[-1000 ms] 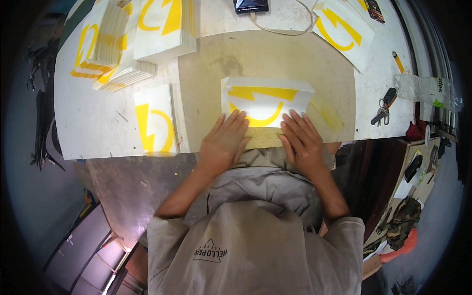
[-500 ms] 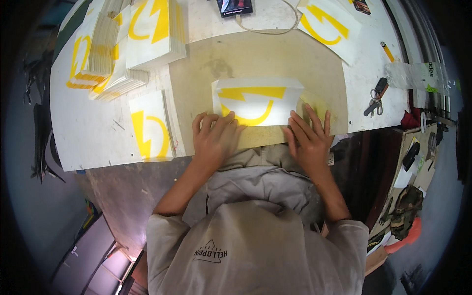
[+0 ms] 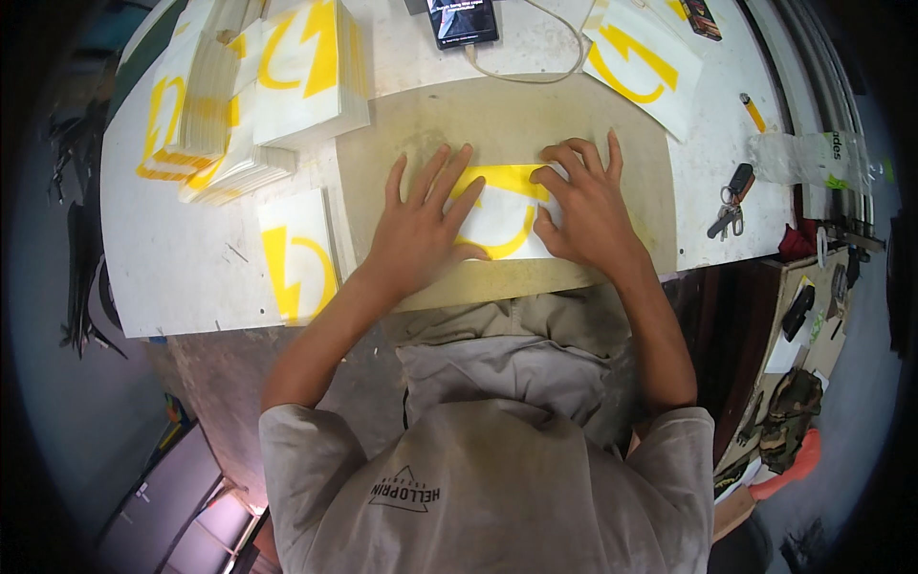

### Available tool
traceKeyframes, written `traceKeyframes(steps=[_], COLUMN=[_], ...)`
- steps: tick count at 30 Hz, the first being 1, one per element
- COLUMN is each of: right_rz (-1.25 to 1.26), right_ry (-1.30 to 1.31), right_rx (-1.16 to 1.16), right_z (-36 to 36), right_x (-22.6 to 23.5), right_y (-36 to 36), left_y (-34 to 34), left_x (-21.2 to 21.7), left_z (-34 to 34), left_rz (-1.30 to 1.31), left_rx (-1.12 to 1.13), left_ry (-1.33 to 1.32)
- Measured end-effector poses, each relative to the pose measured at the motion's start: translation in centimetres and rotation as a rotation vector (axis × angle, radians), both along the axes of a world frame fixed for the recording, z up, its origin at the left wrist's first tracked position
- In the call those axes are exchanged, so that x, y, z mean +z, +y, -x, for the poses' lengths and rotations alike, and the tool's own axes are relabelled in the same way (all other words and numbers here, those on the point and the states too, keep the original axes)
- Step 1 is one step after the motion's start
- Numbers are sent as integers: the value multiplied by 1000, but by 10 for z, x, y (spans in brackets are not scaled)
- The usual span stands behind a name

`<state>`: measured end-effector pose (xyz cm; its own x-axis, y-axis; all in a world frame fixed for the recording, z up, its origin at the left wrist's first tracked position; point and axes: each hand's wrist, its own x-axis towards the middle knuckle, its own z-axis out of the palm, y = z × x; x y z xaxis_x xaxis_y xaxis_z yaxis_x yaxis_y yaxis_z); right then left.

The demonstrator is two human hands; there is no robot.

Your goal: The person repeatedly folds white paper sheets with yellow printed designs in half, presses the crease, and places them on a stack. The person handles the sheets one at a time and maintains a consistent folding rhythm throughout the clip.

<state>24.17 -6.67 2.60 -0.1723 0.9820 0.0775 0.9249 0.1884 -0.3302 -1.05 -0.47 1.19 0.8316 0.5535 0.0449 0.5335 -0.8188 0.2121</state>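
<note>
Stacks of white-and-yellow papers (image 3: 304, 110): where, against the tan mat (image 3: 382, 129)?
– By its far left corner. One low pile (image 3: 304, 253), same print, left of the mat.
– Left hand (image 3: 415, 228)?
– On the mat's left half; palm down, fingers spread, unclenched, resting over the left end of the white sheet (image 3: 497, 228).
– Phone (image 3: 463, 21)?
– Dark, cable (image 3: 524, 80) attached, beyond the mat's far edge.
– White sheet, position?
– On the mat, nearer half, yellow print up, between both hands.
– Right hand (image 3: 593, 212)?
– On the mat's right half; fingers bent at the sheet's right end. Gripping or merely touching: cannot tell.
– Remainder?
– Loose printed papers (image 3: 650, 81), by the mat's far right corner; keys (image 3: 738, 182), right of the mat; slim yellow object (image 3: 754, 114), likewise; clear plastic bag (image 3: 784, 158), farther right.
</note>
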Motion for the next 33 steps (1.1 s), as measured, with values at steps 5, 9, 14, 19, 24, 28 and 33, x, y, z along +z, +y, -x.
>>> traceKeyframes(steps=[5,9,14,19,24,28,33], right_rz=[-150,-45,-38,-233,-38,-292,-411], right_ry=[-149,73,-142,-31,111,792,259], right_rx=[32,-20,-165,-372,-751,-917,-268], right_z=[43,60,4,-17,-61,-14,74], right_x=[-37,-43,-37,-35,-33,-47,-48], right_y=[-12,-22,-48,-68,-127,-112,-36], left_y=[-3,-3,-3,-12,-35,-34,-35], left_x=[-13,-10,-10,-8,-16,-20,-22], left_z=[4,4,7,3,2,0,1], left_rz=[129,182,175,133,150,145,134], left_rx=[-40,-33,-22,45,156,151,181], left_ry=[52,41,17,31,-23,-49,-90])
